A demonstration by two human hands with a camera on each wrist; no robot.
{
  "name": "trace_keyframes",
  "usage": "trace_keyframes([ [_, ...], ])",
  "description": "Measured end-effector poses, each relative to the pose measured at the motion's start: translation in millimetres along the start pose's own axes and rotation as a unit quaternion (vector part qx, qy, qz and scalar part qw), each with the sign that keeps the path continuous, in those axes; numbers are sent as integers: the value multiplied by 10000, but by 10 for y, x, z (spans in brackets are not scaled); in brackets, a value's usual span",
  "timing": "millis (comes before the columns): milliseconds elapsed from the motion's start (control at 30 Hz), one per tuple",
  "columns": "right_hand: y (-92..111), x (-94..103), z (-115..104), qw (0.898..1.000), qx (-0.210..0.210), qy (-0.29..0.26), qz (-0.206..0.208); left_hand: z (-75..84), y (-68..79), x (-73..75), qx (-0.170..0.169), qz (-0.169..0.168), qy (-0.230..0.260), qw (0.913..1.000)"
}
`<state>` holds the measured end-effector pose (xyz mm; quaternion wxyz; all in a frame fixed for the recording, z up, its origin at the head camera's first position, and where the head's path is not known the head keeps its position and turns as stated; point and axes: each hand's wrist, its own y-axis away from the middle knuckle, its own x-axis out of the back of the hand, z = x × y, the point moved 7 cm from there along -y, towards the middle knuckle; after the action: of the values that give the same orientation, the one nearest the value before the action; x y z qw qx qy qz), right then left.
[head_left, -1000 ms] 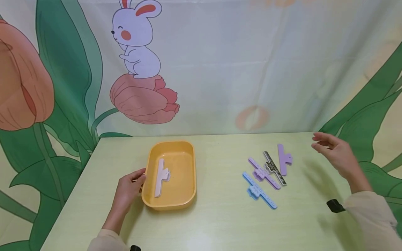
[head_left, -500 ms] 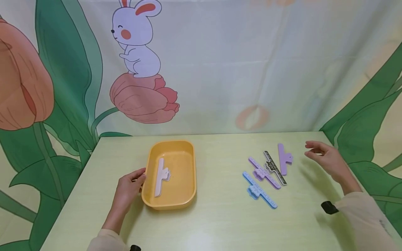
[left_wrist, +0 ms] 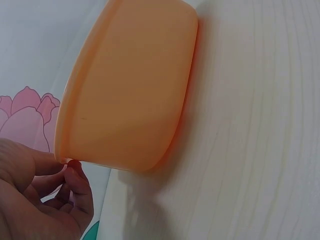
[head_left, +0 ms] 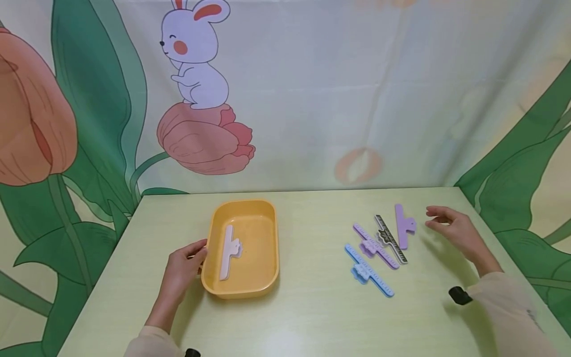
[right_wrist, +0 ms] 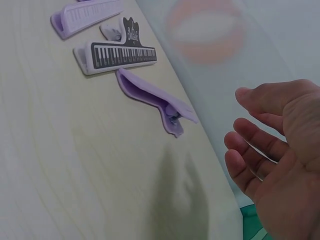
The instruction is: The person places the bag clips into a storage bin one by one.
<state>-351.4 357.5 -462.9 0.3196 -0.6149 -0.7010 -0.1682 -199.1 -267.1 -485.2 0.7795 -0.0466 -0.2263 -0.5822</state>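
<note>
My left hand (head_left: 180, 271) pinches the left rim of a yellow plastic tray (head_left: 257, 248); the left wrist view shows thumb and finger meeting at its edge. Inside the tray lies a pale pink clip (head_left: 227, 258). Over the right side of the table hovers my right hand (head_left: 457, 234), fingers loosely bent and holding nothing. Nearest to it is a plain purple clip (head_left: 401, 229), seen on edge in the right wrist view. Beside that are a black-and-white piano-key clip (head_left: 393, 244), a purple clip with a marked bar (head_left: 383, 255) and a blue clip (head_left: 374, 278).
The pale wooden table (head_left: 312, 317) ends at a hanging cloth (head_left: 303, 124) printed with a rabbit and tulips. A stretch of tabletop separates the tray from the clips. Small black pieces (head_left: 459, 295) show at both sleeves.
My right hand has moved left and slightly toward me, closer to the plain purple clip. The left hand, tray and clips stay in place.
</note>
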Motion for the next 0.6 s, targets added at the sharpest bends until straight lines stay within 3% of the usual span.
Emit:
trace_keyframes([
  [600, 4, -268, 180, 9981, -301, 346, -414, -38, 6, 8, -62, -30, 58, 10000],
])
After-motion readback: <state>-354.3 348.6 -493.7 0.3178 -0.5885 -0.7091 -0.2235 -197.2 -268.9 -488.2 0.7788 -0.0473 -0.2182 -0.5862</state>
